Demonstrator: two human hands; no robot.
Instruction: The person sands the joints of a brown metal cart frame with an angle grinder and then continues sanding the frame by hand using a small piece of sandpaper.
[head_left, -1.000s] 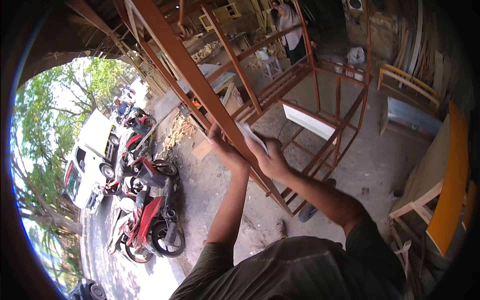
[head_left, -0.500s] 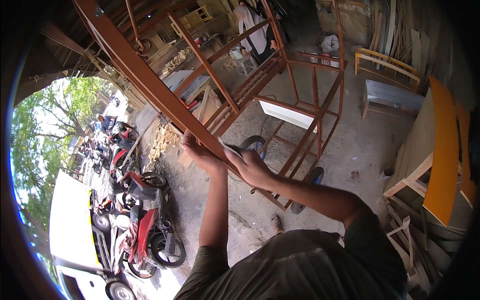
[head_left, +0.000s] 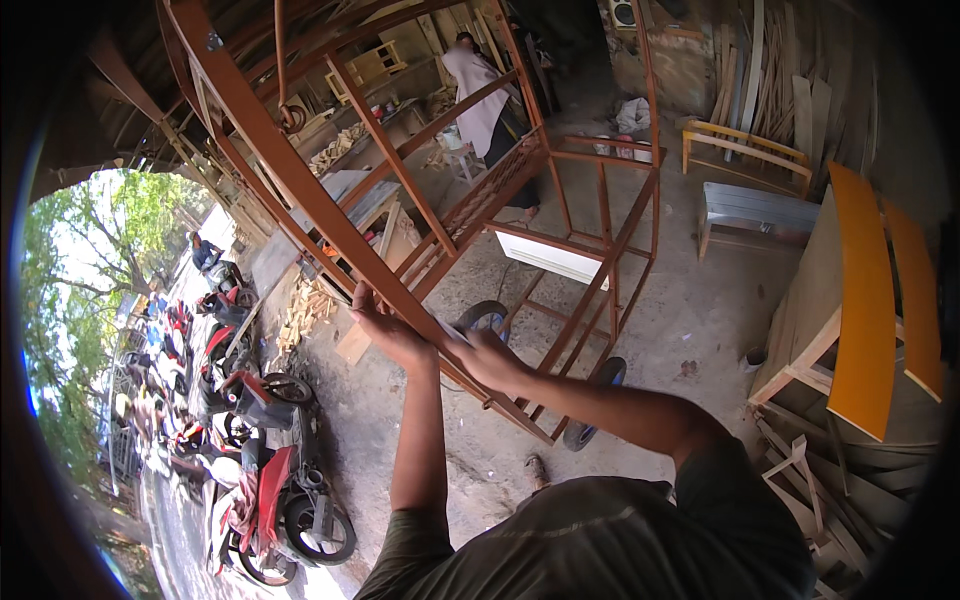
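Note:
A tall reddish-brown frame (head_left: 330,210) of rails and posts, with wheels at its base, leans across in front of me. My left hand (head_left: 400,340) is at its long near rail from the left, fingers curled around the edge. My right hand (head_left: 494,362) is closed on a thin pale sheet (head_left: 453,333), which looks like sandpaper, and presses it to the rail's lower part. The fingers of my right hand partly cover the sheet. A white panel (head_left: 550,258) hangs inside the frame, and a wheel (head_left: 485,318) with a blue hub stands behind the rail.
Parked motorcycles (head_left: 290,480) line the left side. Orange curved boards (head_left: 860,300) lean on a wooden cabinet (head_left: 800,320) at the right, with scrap wood below. A grey bench (head_left: 758,212) stands behind. A person (head_left: 485,100) in a pale head covering stands at the back.
My right hand has slid slightly up along the rail with the pale sheet, while my left hand keeps its place. The person at the back has turned, and the white van has left view.

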